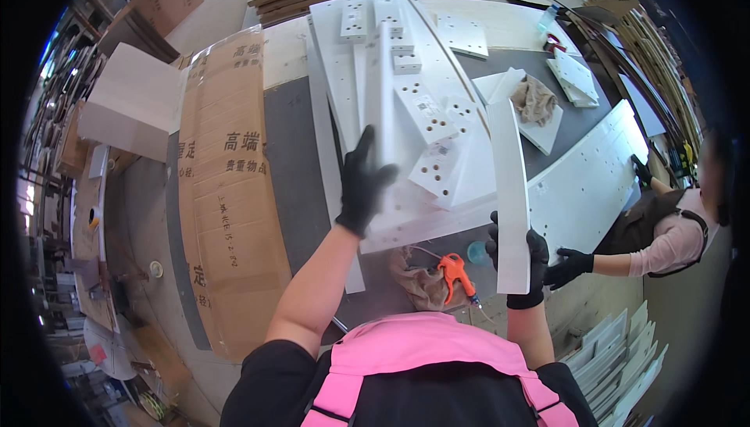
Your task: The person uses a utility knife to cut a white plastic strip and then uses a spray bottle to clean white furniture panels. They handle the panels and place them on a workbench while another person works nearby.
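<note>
Left of the white panel stack [406,138] lies a long cardboard box [226,185]; the left hand [362,181], gloved black, presses on the stack's near edge, fingers spread. Right of the stack, the right hand [525,259] grips a narrow white board [508,192], fingers wrapped round its lower end; an orange air gun [455,271] lies just below the stack.

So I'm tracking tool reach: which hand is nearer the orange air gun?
Right. The right hand grips a white strip beside the air gun; the left hand is farther up-left.

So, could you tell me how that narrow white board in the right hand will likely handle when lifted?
The narrow white board, gripped at its near end by the right hand, shows no sag, so it is probably stiff. Long and held endwise, it may lever downward. Its smooth face could slip, though the glove likely helps.
</note>
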